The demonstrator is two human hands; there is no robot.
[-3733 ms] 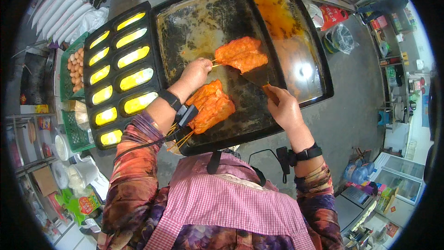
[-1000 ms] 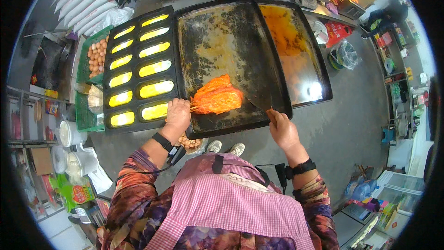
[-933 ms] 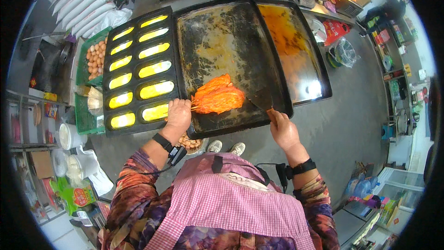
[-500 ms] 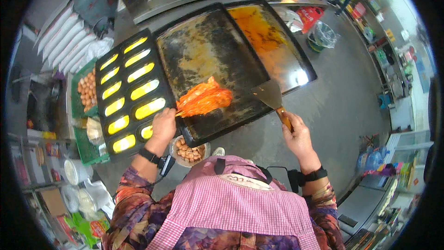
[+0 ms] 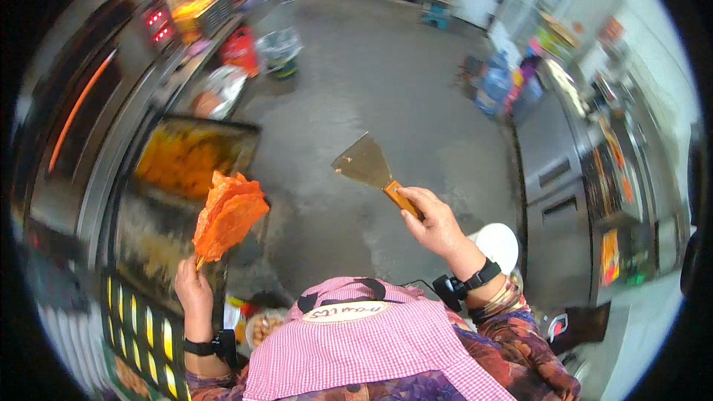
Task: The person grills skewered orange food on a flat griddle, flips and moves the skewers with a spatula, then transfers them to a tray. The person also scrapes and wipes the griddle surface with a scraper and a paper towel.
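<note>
My left hand (image 5: 194,291) grips a bunch of thin skewers by their ends. The flat, glossy orange-red food (image 5: 229,217) on them is held up above the trays. In my right hand (image 5: 437,224) is a scraper (image 5: 365,162) with a broad metal blade and a wooden handle. Its blade points up and to the left over the floor, touching nothing. Below the skewers lies a dark baking tray (image 5: 152,236), partly covered by the food and my left hand. Beyond it is a tray with orange liquid (image 5: 182,160).
A black mould tray (image 5: 179,338) with yellow-filled oval cups is at the lower left. A bowl of brown pieces (image 5: 264,325) stands by my apron. An oven (image 5: 82,111) lines the left; a lined bin (image 5: 281,52) stands farther off. Steel cabinets (image 5: 553,178) and a white bucket (image 5: 496,246) are at the right.
My view has swung to the right, so the trays now sit at the left. The skewers are lifted off the dark tray and upright. The scraper has moved away from the tray, over the floor.
</note>
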